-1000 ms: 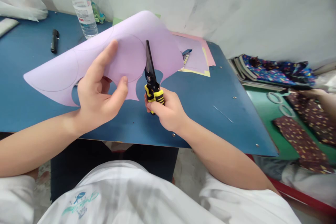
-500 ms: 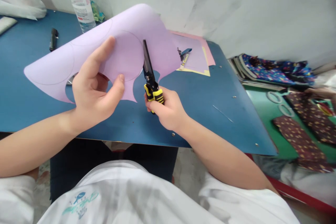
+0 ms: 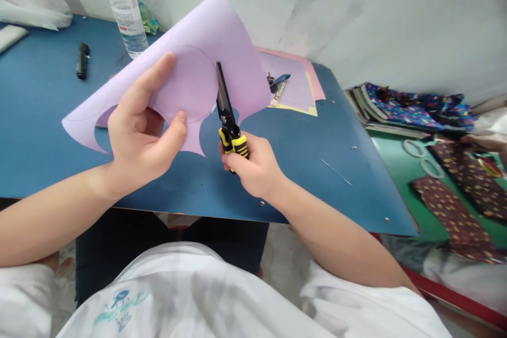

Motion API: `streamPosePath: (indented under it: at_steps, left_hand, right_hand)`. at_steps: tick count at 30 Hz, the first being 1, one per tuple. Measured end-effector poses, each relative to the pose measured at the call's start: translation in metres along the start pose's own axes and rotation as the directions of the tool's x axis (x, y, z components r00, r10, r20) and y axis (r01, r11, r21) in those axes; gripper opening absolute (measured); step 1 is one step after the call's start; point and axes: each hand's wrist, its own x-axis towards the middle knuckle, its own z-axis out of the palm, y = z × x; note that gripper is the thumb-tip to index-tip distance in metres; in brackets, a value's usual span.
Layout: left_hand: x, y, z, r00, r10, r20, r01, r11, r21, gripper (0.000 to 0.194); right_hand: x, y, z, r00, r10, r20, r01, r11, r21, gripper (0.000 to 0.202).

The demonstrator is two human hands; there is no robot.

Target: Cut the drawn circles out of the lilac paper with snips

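My left hand [image 3: 144, 127] grips a large sheet of purple paper [image 3: 233, 53] with its thumb and a finger on top and the other fingers behind. Circles are drawn on the sheet, and curved notches are cut along its lower edge. In my right hand [image 3: 255, 163] are black scissors with yellow-and-black handles [image 3: 233, 140]. Their blades look nearly closed and point up along the right side of a drawn circle [image 3: 190, 82]. The sheet's far part curls upward above the table.
A blue table [image 3: 297, 169] bears a plastic bottle [image 3: 130, 21], a black marker [image 3: 82, 60] and stacked coloured paper [image 3: 312, 95] with small tools. Right, a green table holds white-handled scissors [image 3: 423, 158] and patterned cloth [image 3: 455, 211], near another person's hand.
The sheet's left end has swung right and its top has risen slightly, curling more. Both hands are almost where they were, still holding the paper and scissors.
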Motion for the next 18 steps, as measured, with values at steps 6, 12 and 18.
streamPosePath:
  at_steps: [6,12,18]
  left_hand:
    - [-0.002,-0.006,0.003,0.999,0.02,-0.044,-0.019,1.0,0.024,0.062]
    - [-0.003,-0.012,0.001,0.998,-0.058,-0.001,0.058,0.998,0.008,0.065]
    - [-0.001,-0.014,0.005,0.999,0.008,-0.032,-0.007,0.999,0.031,0.07]
  right_hand:
    - [0.0,0.0,0.0,1.0,0.0,-0.003,0.0,1.0,-0.02,0.008]
    - [-0.001,-0.003,-0.001,1.0,-0.015,0.002,0.015,0.999,-0.049,0.007]
    - [0.0,-0.001,0.001,0.999,0.027,0.028,-0.027,1.0,0.002,0.009]
